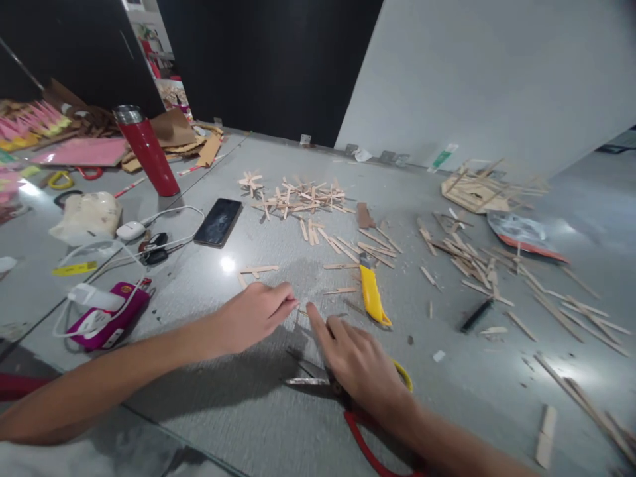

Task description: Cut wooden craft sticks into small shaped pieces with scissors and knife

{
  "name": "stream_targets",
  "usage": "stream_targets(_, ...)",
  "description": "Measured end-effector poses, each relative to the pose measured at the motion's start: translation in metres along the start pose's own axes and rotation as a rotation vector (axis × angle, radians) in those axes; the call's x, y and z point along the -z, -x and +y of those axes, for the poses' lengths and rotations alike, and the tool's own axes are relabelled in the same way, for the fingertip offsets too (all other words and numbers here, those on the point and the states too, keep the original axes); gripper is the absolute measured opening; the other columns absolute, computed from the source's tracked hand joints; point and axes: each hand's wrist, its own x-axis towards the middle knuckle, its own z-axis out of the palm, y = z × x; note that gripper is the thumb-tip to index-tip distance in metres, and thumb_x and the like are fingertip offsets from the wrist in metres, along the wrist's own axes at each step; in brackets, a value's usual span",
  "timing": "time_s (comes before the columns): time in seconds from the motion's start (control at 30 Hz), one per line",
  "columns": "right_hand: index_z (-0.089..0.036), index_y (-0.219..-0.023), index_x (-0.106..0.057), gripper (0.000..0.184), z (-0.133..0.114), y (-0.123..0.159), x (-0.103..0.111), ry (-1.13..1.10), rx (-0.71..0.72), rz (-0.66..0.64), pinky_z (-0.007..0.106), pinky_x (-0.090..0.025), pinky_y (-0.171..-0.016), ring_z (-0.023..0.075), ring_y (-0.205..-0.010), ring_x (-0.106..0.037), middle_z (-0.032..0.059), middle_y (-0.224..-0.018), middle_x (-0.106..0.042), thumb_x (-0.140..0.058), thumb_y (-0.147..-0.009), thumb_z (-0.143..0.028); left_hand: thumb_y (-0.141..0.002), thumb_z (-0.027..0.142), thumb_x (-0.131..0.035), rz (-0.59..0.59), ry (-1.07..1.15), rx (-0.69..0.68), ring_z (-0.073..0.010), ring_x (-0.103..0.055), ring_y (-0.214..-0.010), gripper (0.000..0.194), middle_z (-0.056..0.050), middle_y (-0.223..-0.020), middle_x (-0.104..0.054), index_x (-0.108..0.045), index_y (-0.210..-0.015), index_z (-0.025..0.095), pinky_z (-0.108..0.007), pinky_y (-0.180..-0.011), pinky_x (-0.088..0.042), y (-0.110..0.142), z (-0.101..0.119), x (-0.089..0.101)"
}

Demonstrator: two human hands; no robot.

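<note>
My left hand (261, 315) is closed in a pinch, with a short thin wooden stick piece (303, 311) at its fingertips. Opposite it, my right hand (360, 361) has the index finger stretched to the piece's other end and the remaining fingers loosely bent; its thumb is hidden. Beneath the right hand are spread scissors (311, 381) with a red and a yellow handle, partly covered by the hand. A yellow utility knife (372, 291) lies just beyond that hand. Some joined flat sticks (258, 269) lie beyond my left hand.
Wooden sticks are piled at the back (303, 197) and scattered on the right (467, 258). A stick frame (477, 189) stands far right. Toward the left are a phone (218, 222), a red bottle (146, 152), a purple power strip (109, 318) and a white cable (189, 209).
</note>
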Motion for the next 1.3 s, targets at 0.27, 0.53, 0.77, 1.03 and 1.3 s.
stream_targets(0.27, -0.003, -0.148, -0.038, 0.066, 0.001, 0.0, -0.007, -0.073, -0.001, -0.164, 0.03, -0.051, -0.05, 0.0191, -0.06, -0.068, 0.0061, -0.083, -0.07, -0.047, -0.084, 0.007, -0.108, 0.027, -0.048, -0.016, -0.024, 0.017, -0.0113, -0.048, -0.05, 0.023, 0.006, -0.059, -0.05, -0.059, -0.089, 0.019, -0.024, -0.053, -0.033, -0.006, -0.005, -0.004)
stream_targets(0.53, -0.01, -0.137, -0.05, 0.045, 0.006, -0.015, 0.014, -0.102, -0.146, -0.424, 0.028, -0.05, -0.054, 0.0211, -0.071, -0.075, 0.0098, -0.092, -0.075, -0.046, -0.094, 0.004, -0.11, 0.031, -0.044, -0.021, -0.119, -0.075, -0.0134, -0.059, -0.056, 0.026, 0.004, -0.064, -0.059, -0.058, -0.092, 0.019, -0.025, -0.056, -0.037, -0.013, -0.003, -0.004)
stream_targets(0.77, -0.016, -0.11, -0.058, 0.023, 0.004, -0.021, 0.025, -0.104, -0.207, -0.491, 0.029, -0.045, -0.053, 0.0249, -0.072, -0.075, 0.0097, -0.085, -0.074, -0.047, -0.098, 0.0, -0.113, 0.036, -0.037, 0.039, -0.184, -0.199, -0.0155, -0.064, -0.063, 0.031, -0.001, -0.074, -0.067, -0.058, -0.098, 0.019, -0.025, -0.059, -0.041, -0.007, 0.004, -0.008)
stream_targets(1.03, -0.015, -0.119, -0.057, 0.031, 0.011, -0.022, 0.011, -0.157, -0.211, -0.491, 0.031, -0.036, -0.052, 0.0242, -0.072, -0.075, 0.0075, -0.083, -0.077, -0.046, -0.096, 0.002, -0.11, 0.025, -0.044, 0.012, 0.055, -0.163, -0.0143, -0.067, -0.071, 0.019, -0.003, -0.085, -0.071, -0.061, -0.107, 0.017, -0.023, -0.065, -0.048, -0.016, 0.002, -0.005)
stream_targets(1.3, -0.012, -0.115, -0.062, 0.027, 0.012, -0.02, 0.007, -0.185, -0.271, -0.494, 0.03, -0.031, -0.051, 0.022, -0.065, -0.073, 0.0074, -0.076, -0.076, -0.046, -0.096, -0.002, -0.108, 0.022, -0.048, 0.16, 0.134, -0.368, -0.0198, -0.073, -0.101, 0.026, -0.012, -0.113, -0.076, -0.071, -0.12, 0.017, -0.033, -0.09, -0.059, -0.02, -0.007, -0.012)
